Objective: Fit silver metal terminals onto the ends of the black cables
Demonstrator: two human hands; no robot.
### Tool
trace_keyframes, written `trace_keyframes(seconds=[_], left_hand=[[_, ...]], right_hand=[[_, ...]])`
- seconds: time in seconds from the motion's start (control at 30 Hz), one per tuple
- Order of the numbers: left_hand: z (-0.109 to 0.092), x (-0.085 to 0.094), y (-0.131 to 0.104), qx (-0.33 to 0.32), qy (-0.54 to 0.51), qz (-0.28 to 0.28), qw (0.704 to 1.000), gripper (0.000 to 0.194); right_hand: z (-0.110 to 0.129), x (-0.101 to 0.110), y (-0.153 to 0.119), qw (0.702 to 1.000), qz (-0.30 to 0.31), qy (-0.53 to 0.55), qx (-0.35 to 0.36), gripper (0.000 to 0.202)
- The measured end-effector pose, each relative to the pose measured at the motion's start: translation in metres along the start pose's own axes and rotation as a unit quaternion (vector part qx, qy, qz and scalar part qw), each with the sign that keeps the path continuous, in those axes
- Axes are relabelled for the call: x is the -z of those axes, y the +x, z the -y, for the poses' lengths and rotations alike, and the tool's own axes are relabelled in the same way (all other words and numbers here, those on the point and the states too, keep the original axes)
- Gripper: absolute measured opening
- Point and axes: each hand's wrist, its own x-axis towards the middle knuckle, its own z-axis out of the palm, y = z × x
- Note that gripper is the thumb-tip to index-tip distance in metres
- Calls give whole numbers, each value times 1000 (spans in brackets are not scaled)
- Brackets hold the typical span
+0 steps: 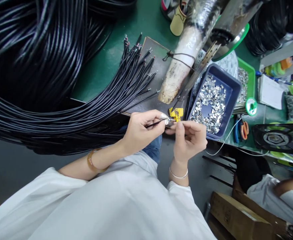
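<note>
My left hand (pixel 143 130) pinches a thin black cable (pixel 153 124) near its stripped end, with white tape wrapped around a fingertip. The cable's end points right, toward a small yellow fixture (pixel 179 112) at the bench edge. Close beside it, my right hand (pixel 190 136) has thumb and forefinger pressed together just below the fixture; whatever is between them is too small to make out. The two hands' fingertips nearly meet. A thick bundle of black cables (pixel 106 103) with stripped ends lies on the bench to the left.
A blue tray (pixel 233 83) of small metal connectors stands at the right. A white pipe (pixel 176 71) slants above the fixture. Farther right are a solder spool (pixel 251 106), orange-handled pliers (pixel 244 130) and a black fan (pixel 279 138). Another person's arm (pixel 290 186) shows at lower right.
</note>
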Motion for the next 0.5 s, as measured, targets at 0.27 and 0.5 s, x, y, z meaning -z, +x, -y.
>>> trace_keyframes(seconds=[0.27, 0.5], left_hand=[[-2, -5, 11, 38, -28, -15, 999, 8], [0, -8, 18, 40, -40, 1, 998, 9]], right_hand=[[-8, 1, -3, 998, -61, 24, 17, 20], [-12, -6, -3, 1000, 13, -11, 23, 12]])
